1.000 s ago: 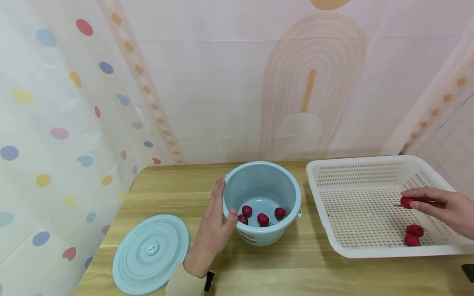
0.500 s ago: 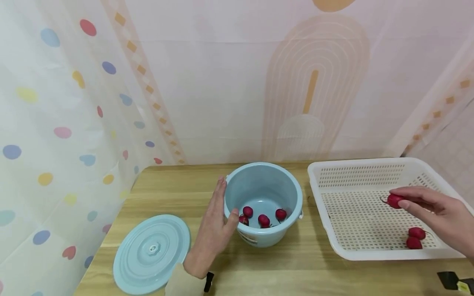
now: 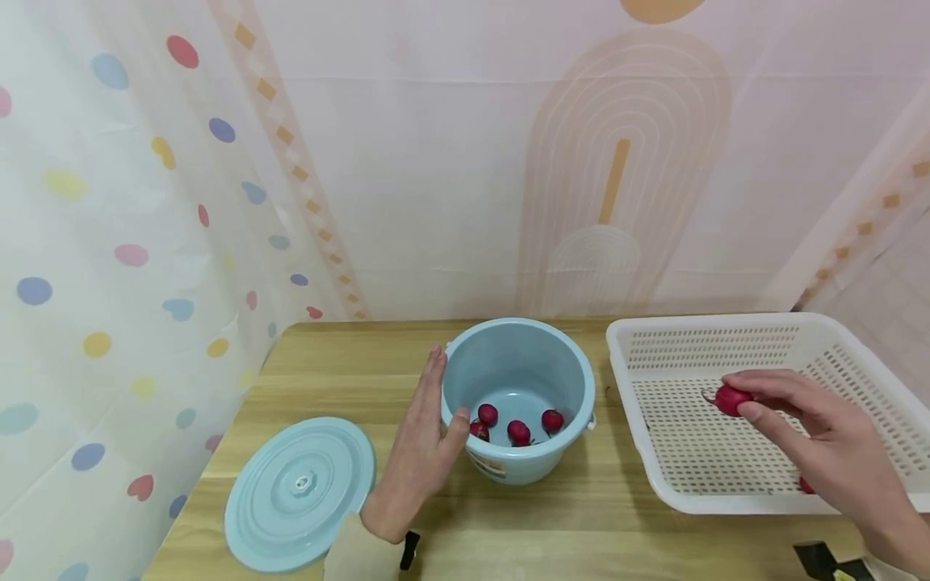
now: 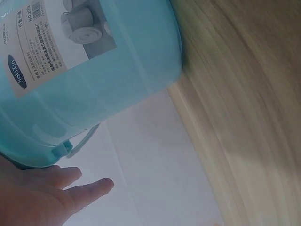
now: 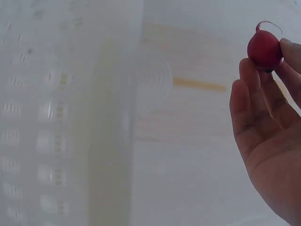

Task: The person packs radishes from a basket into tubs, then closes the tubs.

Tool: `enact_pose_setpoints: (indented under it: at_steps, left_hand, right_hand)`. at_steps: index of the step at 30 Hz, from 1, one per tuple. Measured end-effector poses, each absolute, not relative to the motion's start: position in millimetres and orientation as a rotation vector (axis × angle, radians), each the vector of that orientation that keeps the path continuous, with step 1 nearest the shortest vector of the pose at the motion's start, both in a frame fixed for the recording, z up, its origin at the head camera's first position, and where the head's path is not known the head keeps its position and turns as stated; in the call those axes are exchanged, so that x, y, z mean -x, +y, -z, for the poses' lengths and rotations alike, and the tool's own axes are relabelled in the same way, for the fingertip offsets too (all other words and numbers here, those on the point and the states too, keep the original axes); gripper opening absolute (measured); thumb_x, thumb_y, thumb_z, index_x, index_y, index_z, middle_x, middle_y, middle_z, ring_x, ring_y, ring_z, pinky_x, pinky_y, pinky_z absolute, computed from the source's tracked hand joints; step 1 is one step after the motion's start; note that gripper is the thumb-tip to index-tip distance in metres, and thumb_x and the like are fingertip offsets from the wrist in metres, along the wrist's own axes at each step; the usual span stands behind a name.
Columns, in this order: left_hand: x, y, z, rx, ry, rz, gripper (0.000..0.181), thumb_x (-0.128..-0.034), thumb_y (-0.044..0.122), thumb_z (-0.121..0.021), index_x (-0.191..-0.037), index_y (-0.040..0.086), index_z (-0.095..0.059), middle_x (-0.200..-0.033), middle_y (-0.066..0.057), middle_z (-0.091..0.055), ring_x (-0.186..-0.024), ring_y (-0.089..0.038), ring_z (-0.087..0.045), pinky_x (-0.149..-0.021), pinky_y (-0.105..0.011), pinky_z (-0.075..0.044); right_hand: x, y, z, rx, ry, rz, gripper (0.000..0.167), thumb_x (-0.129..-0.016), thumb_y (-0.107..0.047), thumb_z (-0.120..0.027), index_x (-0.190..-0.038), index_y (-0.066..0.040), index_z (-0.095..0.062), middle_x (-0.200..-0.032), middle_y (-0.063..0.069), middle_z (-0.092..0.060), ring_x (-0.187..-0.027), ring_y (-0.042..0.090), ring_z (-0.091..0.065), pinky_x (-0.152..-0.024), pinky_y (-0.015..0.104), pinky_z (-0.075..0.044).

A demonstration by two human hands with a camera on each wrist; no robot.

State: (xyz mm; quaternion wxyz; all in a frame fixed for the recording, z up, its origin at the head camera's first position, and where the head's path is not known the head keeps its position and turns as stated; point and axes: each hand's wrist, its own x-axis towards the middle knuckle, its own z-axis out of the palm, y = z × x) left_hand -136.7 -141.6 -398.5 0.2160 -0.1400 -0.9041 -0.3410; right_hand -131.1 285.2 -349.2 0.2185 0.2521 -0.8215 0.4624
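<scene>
Leftward goes your right hand (image 3: 828, 432), left hand (image 3: 417, 452) straight-fingered against the bucket (image 3: 517, 355) — slackening could drop that pinched radish (image 3: 731, 400)!

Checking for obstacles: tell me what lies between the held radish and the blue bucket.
In the head view: the left part of the white basket, then a strip of wooden table with a dark speck.

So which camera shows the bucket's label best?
The left wrist view: the label looks large and close there, with "JiaLiXin" readable, though the picture's edge crops it. The head view shows just a small strip on the bucket; the right wrist view shows none.
</scene>
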Motion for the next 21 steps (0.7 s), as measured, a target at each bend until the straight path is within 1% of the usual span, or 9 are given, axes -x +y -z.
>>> enact_pose_setpoints:
  at_steps: [3,6,10,13,17,21]
  left_hand:
    - [136,-142,398,0.381,-2.508,0.956,0.074,-0.0997,0.032,-0.05,-0.163,0.001,-0.025,-0.172,-0.008,-0.02,-0.155,-0.029,-0.026,-0.114,-0.055,-0.036]
    - [136,-142,398,0.385,-2.506,0.955,0.074,-0.1006,0.034,-0.049,-0.163,0.001,-0.025,-0.172,-0.007,-0.019,-0.155,-0.029,-0.027,-0.113,-0.056,-0.037]
    - [138,-142,397,0.394,-2.504,0.96,0.074,-0.1013,0.036,-0.049,-0.163,0.003,-0.024,-0.172,-0.007,-0.019,-0.155,-0.029,-0.027,-0.112,-0.057,-0.038]
    - [139,-142,397,0.39,-2.513,0.971,0.074,-0.1008,0.035,-0.049,-0.164,0.004,-0.024,-0.172,-0.006,-0.019,-0.155,-0.029,-0.027,-0.112,-0.057,-0.038]
    - [141,-142,397,0.386,-2.519,0.966,0.074,-0.1,0.033,-0.049,-0.163,0.003,-0.024,-0.172,-0.007,-0.02,-0.155,-0.029,-0.027,-0.112,-0.057,-0.038]
    - [142,-143,398,0.388,-2.514,0.965,0.074,-0.1006,0.034,-0.049,-0.163,0.003,-0.025,-0.172,-0.007,-0.021,-0.155,-0.029,-0.028,-0.113,-0.057,-0.038]
  right_hand:
    - [132,274,350,-0.785,-2.173,-1.328,0.037,-0.084,0.023,-0.068,-0.117,0.007,-0.073,-0.121,0.006,-0.072,-0.106,0.007,-0.068,-0.089,0.012,-0.052]
    - [136,261,353,-0.894,-2.042,-1.425,0.032,-0.084,0.022,-0.07,-0.114,0.011,-0.072,-0.12,0.01,-0.072,-0.11,0.011,-0.067,-0.094,0.014,-0.051]
    - [141,246,354,-1.003,-1.914,-1.56,0.026,-0.087,0.016,-0.071,-0.113,0.015,-0.07,-0.122,0.014,-0.071,-0.115,0.016,-0.066,-0.096,0.017,-0.051]
    - [143,233,351,-1.004,-1.942,-1.485,0.027,-0.086,0.013,-0.074,-0.113,0.011,-0.072,-0.122,0.013,-0.071,-0.116,0.014,-0.066,-0.095,0.017,-0.052]
    - [145,215,346,-0.955,-2.027,-1.332,0.039,-0.078,0.015,-0.078,-0.114,0.0,-0.076,-0.121,0.01,-0.072,-0.116,0.012,-0.066,-0.095,0.016,-0.051]
    - [148,197,342,-0.963,-2.046,-1.33,0.047,-0.075,0.017,-0.079,-0.116,-0.005,-0.076,-0.121,0.008,-0.072,-0.116,0.011,-0.066,-0.094,0.016,-0.052]
